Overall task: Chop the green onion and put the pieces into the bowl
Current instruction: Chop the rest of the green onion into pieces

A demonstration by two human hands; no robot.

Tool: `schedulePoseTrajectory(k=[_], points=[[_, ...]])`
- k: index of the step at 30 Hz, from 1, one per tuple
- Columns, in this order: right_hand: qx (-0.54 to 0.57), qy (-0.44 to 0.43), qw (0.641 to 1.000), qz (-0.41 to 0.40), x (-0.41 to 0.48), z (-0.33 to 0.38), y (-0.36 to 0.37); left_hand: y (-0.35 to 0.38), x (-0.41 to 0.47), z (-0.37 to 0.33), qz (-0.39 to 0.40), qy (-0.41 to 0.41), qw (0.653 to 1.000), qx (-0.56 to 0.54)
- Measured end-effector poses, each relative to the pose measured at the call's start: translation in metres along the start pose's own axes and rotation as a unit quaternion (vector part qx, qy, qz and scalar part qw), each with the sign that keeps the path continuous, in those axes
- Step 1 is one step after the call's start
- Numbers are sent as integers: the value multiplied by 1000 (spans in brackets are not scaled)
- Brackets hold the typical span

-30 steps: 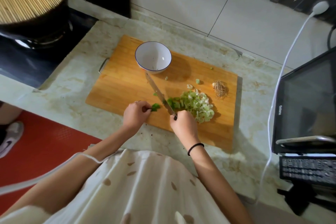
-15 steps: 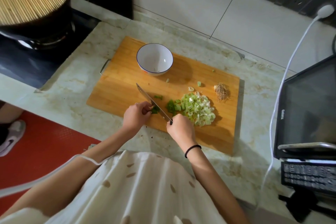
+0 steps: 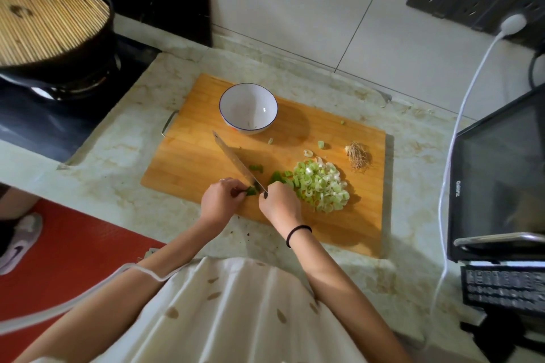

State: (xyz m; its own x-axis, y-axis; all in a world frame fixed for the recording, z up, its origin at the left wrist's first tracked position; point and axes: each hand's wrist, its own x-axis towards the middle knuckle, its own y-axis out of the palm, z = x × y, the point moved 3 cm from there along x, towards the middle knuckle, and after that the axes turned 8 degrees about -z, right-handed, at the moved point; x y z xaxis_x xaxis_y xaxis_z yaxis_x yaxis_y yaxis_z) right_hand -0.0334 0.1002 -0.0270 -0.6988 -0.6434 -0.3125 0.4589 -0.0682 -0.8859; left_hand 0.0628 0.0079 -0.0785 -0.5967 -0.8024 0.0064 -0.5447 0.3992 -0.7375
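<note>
On the wooden cutting board (image 3: 188, 156), my left hand (image 3: 218, 200) pinches a short dark green onion stub (image 3: 251, 191) near the board's front edge. My right hand (image 3: 278, 203) grips the handle of a knife (image 3: 236, 160). Its blade runs up and to the left, right beside the stub. A heap of chopped green onion pieces (image 3: 320, 184) lies to the right of my hands. The white bowl (image 3: 248, 107) with a blue rim stands at the back of the board and looks empty. A few loose pieces (image 3: 321, 144) are scattered between bowl and heap.
The cut-off root tuft (image 3: 357, 155) lies at the board's right side. A black pot with a bamboo mat (image 3: 44, 23) sits on the stove at the left. A microwave (image 3: 498, 174) and a white cable (image 3: 460, 115) stand at the right. The board rests on a marble counter (image 3: 118, 156).
The knife blade has swung leftward, from beside the heap toward the stub in my left hand. The stub and both hands stay at the board's front edge.
</note>
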Motion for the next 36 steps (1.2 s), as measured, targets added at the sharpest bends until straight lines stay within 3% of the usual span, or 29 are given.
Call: schedulePoseTrajectory(k=[5, 12, 36], points=[[-37, -30, 998, -40, -18, -19, -1, 1, -2, 1, -10, -2, 1000, 15], [-2, -24, 999, -48, -43, -30, 4, 3, -3, 5, -21, -33, 999, 10], [11, 62, 998, 4, -39, -18, 21, 3, -2, 15, -34, -35, 998, -49]])
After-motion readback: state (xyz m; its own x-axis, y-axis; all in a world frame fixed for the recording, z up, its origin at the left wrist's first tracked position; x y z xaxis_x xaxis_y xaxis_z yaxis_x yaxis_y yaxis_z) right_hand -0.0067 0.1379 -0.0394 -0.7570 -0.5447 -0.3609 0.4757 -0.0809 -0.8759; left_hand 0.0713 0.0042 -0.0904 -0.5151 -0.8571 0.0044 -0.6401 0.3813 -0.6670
